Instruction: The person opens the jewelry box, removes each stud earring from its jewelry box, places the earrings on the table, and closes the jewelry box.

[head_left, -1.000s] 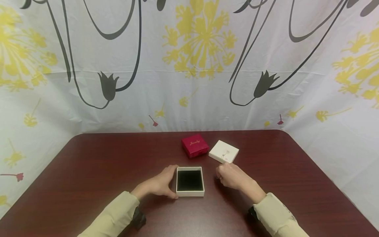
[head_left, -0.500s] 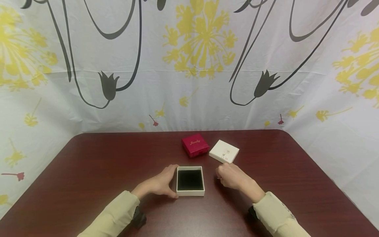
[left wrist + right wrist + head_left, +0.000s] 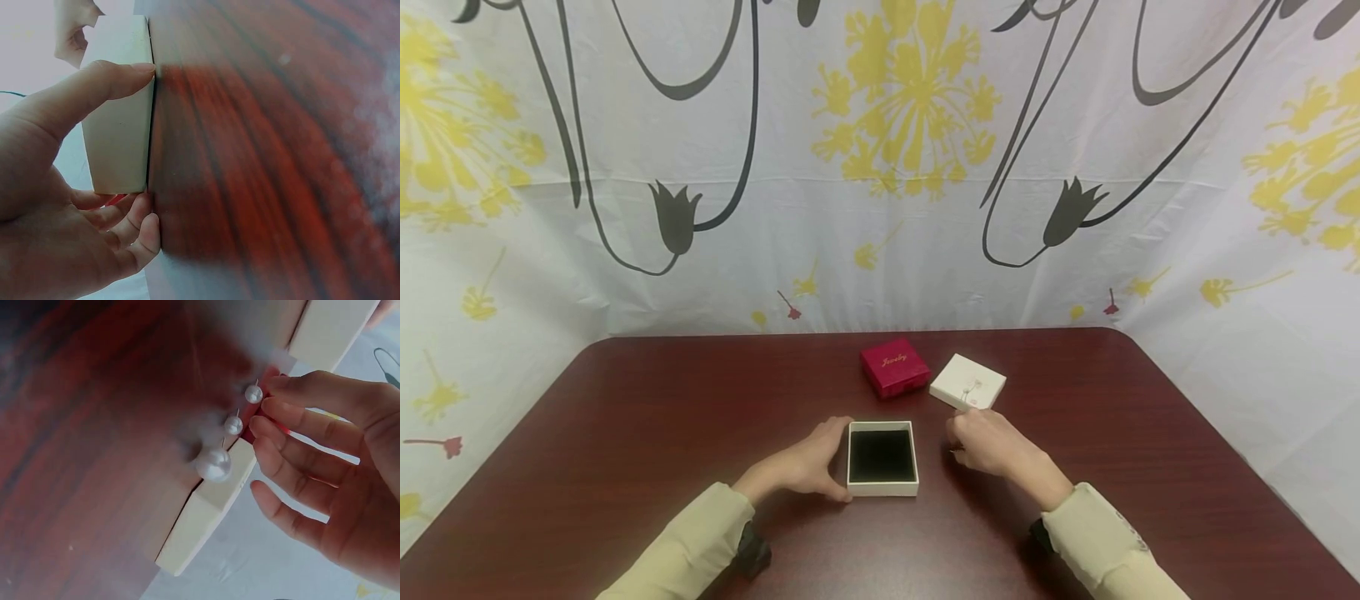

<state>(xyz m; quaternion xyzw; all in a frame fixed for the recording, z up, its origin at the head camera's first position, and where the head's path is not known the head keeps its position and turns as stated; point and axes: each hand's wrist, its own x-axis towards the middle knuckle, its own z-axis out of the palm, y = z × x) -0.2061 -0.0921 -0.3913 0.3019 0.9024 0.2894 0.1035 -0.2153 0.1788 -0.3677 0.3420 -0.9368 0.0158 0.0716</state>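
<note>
A white open box (image 3: 883, 490) with a black insert (image 3: 882, 457) lies on the table before the person. The left hand (image 3: 805, 458) holds its left side, thumb along the near wall and fingers round the far corner. The right hand (image 3: 988, 442) hovers low to the right of the box, fingers bent. In the right wrist view, three white pearls with thin pins, looking like pearl earrings, are close to the table; the nearest-to-hand pearl (image 3: 254, 394) is at the thumb and index fingertips. Whether those fingertips pinch it cannot be told. The right hand hides the pearls in the head view.
A red box (image 3: 895, 367) lettered in gold stands behind the white box. Right of it, a white lid (image 3: 967, 383) with a small printed drawing lies just beyond the right hand. The dark wooden table (image 3: 662, 400) ends at a patterned curtain (image 3: 880, 250).
The right hand shifts only slightly, its fingers bending a little; a small pale glint seen under its fingertips earlier no longer shows. The left hand and the boxes stay in place.
</note>
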